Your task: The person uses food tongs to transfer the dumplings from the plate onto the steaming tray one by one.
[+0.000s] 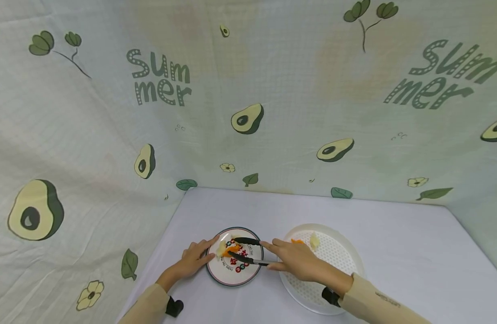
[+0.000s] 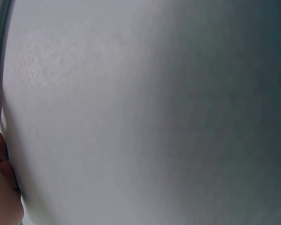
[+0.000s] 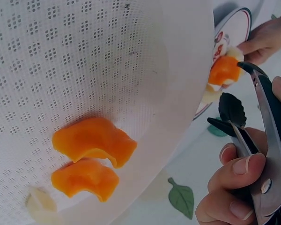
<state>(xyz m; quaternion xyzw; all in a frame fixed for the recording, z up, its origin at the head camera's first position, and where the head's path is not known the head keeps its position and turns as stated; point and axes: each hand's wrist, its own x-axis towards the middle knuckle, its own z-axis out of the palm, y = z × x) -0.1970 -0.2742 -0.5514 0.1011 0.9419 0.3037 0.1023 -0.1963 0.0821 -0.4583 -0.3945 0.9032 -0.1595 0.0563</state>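
Note:
My right hand (image 1: 299, 261) holds black-tipped metal tongs (image 3: 270, 154) over a small plate (image 1: 228, 277) with a printed rim. The tongs' tips stand apart beside an orange piece (image 3: 225, 70) on the plate; whether they touch it, I cannot tell. Pale yellowish pieces (image 1: 221, 249) lie next to that orange one. At the plate's left side, my left hand (image 1: 193, 258) rests its outstretched index finger and thumb on the rim. Only a few of its fingers show at the edge of the left wrist view.
A round white perforated tray (image 1: 333, 256) stands right of the plate, under my right forearm. In it are orange pieces (image 3: 93, 140) and a pale piece (image 1: 314, 240). A cloth printed with avocados (image 1: 248, 119) hangs behind and left of the white table (image 1: 410, 252).

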